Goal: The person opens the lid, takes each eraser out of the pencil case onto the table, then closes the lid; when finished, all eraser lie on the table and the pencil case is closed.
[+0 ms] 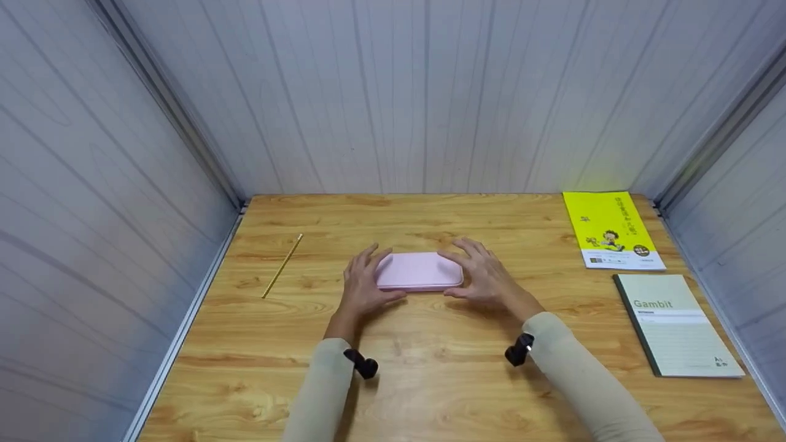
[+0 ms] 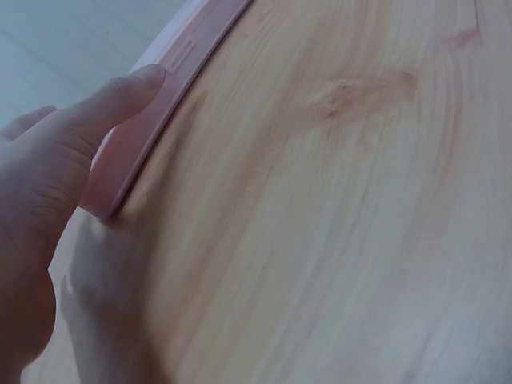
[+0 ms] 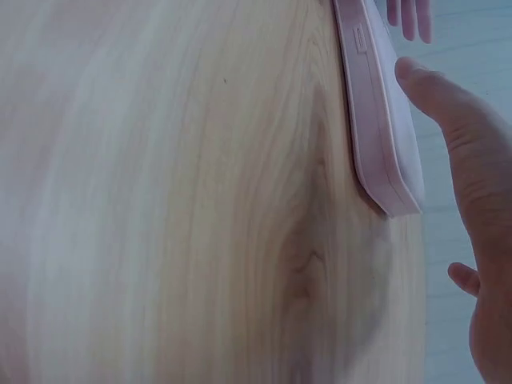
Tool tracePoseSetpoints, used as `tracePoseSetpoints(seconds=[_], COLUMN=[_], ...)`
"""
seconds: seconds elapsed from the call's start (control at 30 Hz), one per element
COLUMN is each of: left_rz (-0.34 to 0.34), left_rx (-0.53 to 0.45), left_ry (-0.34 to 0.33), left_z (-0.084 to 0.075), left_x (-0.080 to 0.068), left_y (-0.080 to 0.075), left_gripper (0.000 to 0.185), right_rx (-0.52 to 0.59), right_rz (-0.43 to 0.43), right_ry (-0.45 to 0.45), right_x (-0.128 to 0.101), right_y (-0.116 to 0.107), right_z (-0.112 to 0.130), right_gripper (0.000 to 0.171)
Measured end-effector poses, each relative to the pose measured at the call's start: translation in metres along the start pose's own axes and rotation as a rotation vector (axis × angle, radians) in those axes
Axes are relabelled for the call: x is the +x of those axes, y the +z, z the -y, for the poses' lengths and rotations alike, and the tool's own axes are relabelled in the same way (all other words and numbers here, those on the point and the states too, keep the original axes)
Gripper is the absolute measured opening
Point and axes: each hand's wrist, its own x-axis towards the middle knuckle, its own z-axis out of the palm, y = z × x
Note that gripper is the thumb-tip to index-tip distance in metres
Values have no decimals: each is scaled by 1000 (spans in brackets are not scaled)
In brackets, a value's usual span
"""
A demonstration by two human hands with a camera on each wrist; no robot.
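Note:
A pink pencil case [image 1: 419, 270] with rounded corners lies flat on the wooden table, closed, between the two hands. My left hand [image 1: 363, 283] curves around its left end. In the left wrist view the left thumb [image 2: 132, 92] touches the front side beside a small raised label; the other fingers are mostly hidden behind the case. At the right end, my right hand [image 1: 486, 274] has its fingers spread around the corner. The right wrist view shows the right thumb [image 3: 436, 92] slightly apart from the pencil case [image 3: 372, 104].
A yellow pencil [image 1: 282, 266] lies slanted on the table [image 1: 430, 380] at left. At right are a yellow-and-white booklet [image 1: 605, 224] and, nearer, a pale green notebook [image 1: 678, 325] with a dark spine. Panel walls [image 1: 393, 92] enclose the back and both sides.

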Motion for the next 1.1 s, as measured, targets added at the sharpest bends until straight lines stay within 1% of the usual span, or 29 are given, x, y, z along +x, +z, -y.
tracePoseSetpoints(seconds=[0.23, 0.47, 0.6, 0.77, 0.9, 1.1], left_rz=[-5, -33, -38, -34, -4, 19], left_rx=[-93, -152, -178, -192, -179, -165], left_ry=[-63, -76, -100, -127, -144, -108], left_z=[5, 11, 12, 11, 9, 10], left_x=[0, -2, -2, -3, -4, -6], left_y=[9, 13, 14, 14, 14, 14], left_gripper=[104, 92, 86, 81, 82, 87], right_rx=[91, 171, 189, 213, 211, 206], right_rz=[-19, -22, -34, -39, -21, 14], right_ry=[35, 94, 131, 150, 146, 111], right_x=[3, 4, 3, 2, 0, -4], right_y=[12, 26, 33, 36, 36, 35], right_z=[1, -1, -2, -1, -2, -3], right_gripper=[81, 78, 75, 70, 68, 66])
